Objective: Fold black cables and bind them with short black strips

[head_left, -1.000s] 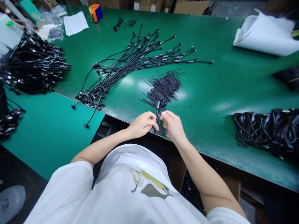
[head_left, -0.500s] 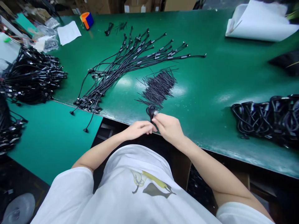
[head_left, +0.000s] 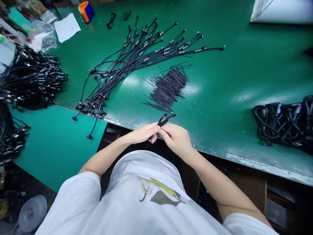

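A folded black cable [head_left: 163, 120] is gripped between my two hands at the table's front edge, its looped end and one plug pointing away from me. My left hand [head_left: 144, 133] is closed around the folded middle, and a connector end pokes out beneath its fingers. The thumb and fingers of my right hand [head_left: 176, 138] pinch the bundle from the other side; whether a tie is in them is hidden. Just beyond lies a pile of thin black ties [head_left: 168, 87]. Farther left, several long black cables [head_left: 117, 73] with grey sleeves are fanned out.
Coiled black cables [head_left: 285, 122] lie in a row at the right. A heap of black cables [head_left: 34, 80] sits at the left. An orange and blue ring [head_left: 86, 12], a paper sheet [head_left: 67, 27] and a white roll [head_left: 281, 12] are at the back of the green table [head_left: 220, 81].
The cable bundle has turned, so its loop and plug now point up and right. My hands have come closer together on it. The camera view has shifted slightly.
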A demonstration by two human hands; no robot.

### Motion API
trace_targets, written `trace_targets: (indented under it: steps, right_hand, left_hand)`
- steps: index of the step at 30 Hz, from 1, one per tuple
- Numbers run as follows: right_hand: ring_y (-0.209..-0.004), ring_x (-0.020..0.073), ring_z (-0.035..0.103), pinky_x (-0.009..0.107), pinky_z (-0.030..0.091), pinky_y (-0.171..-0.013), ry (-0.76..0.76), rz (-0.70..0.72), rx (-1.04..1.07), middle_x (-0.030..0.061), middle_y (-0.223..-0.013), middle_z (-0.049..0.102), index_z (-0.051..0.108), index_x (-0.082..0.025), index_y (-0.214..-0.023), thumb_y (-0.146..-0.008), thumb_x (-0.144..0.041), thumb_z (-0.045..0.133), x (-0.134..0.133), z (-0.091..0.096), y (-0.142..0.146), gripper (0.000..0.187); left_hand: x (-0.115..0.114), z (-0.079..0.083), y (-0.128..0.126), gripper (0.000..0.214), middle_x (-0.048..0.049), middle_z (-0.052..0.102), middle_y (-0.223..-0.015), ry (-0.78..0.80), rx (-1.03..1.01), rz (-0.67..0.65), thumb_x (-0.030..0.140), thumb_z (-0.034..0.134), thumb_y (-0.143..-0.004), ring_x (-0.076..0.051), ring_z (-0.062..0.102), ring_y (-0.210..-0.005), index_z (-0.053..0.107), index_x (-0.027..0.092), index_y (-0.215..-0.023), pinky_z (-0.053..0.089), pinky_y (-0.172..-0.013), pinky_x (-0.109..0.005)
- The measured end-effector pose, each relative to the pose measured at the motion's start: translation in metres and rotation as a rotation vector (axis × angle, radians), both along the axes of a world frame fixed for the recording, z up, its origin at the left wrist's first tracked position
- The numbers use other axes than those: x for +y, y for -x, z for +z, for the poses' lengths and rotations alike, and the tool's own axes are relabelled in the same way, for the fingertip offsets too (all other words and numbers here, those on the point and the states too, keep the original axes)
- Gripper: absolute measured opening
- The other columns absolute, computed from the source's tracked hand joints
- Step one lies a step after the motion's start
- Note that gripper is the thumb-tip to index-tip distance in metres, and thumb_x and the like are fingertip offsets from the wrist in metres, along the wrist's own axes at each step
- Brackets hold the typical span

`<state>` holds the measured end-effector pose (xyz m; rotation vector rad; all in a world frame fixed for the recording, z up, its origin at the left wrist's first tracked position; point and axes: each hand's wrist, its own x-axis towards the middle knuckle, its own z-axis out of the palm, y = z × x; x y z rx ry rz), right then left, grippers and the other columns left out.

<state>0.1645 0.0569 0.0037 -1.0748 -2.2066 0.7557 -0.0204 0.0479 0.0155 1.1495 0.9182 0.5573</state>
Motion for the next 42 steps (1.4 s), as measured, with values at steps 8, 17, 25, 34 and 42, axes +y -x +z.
trace_targets:
  steps: [8, 17, 25, 34, 42]
  right_hand:
    - [-0.114, 0.0243, 0.052, 0.053, 0.027, -0.110, -0.643, -0.004, -0.207, 0.0095, -0.117, 0.062, 0.058, -0.024, -0.127, -0.098, -0.032, 0.050, 0.011, 0.011, -0.007, 0.031]
    - [-0.082, 0.0203, 0.044, 0.032, 0.041, -0.076, -0.534, -0.108, -0.309, 0.0095, -0.090, 0.059, 0.069, -0.018, -0.113, -0.097, -0.028, 0.049, 0.037, -0.029, -0.032, 0.028]
    - [-0.074, 0.0170, 0.045, 0.034, 0.032, -0.101, -0.588, 0.006, -0.459, 0.0010, -0.071, 0.058, 0.068, -0.017, -0.099, -0.101, -0.031, 0.045, 0.042, -0.046, -0.036, 0.026]
    - [-0.082, 0.0248, 0.051, 0.034, 0.033, -0.075, -0.297, -0.781, -0.739, 0.0135, -0.094, 0.065, 0.053, -0.012, -0.136, -0.103, -0.039, 0.030, 0.062, -0.020, -0.178, 0.048]
    - [-0.111, 0.0367, 0.049, 0.048, 0.034, -0.080, -0.195, -1.348, -0.922, 0.0337, -0.121, 0.055, 0.065, -0.005, -0.123, -0.098, -0.029, 0.042, 0.063, 0.008, -0.318, 0.042]
  left_hand:
    - [0.011, -0.002, -0.004, 0.075, 0.0007, 0.047, -0.049, 0.368, -0.167, -0.121, 0.075, 0.025, -0.090, -0.005, 0.032, -0.040, 0.060, 0.011, -0.071, 0.033, -0.043, -0.022]
    - [0.025, -0.026, 0.008, 0.048, -0.0103, 0.074, -0.096, 0.387, -0.171, 0.326, 0.050, 0.071, -0.082, -0.013, 0.069, -0.077, 0.065, 0.012, -0.110, 0.056, -0.078, -0.027]
    - [0.043, -0.034, -0.001, 0.045, -0.0116, 0.075, -0.083, 0.404, -0.082, 0.363, 0.053, 0.068, -0.083, -0.014, 0.071, -0.068, 0.066, 0.009, -0.093, 0.058, -0.072, -0.027]
    - [0.047, -0.023, 0.033, 0.045, -0.0088, 0.074, -0.105, 0.217, 0.126, 0.469, 0.047, 0.073, -0.079, -0.016, 0.069, -0.093, 0.071, 0.017, -0.112, 0.057, -0.084, -0.024]
    - [0.048, -0.027, 0.082, 0.037, -0.0035, 0.073, -0.098, 0.037, 0.294, 0.651, 0.045, 0.069, -0.080, -0.015, 0.067, -0.088, 0.072, 0.020, -0.108, 0.057, -0.084, -0.027]
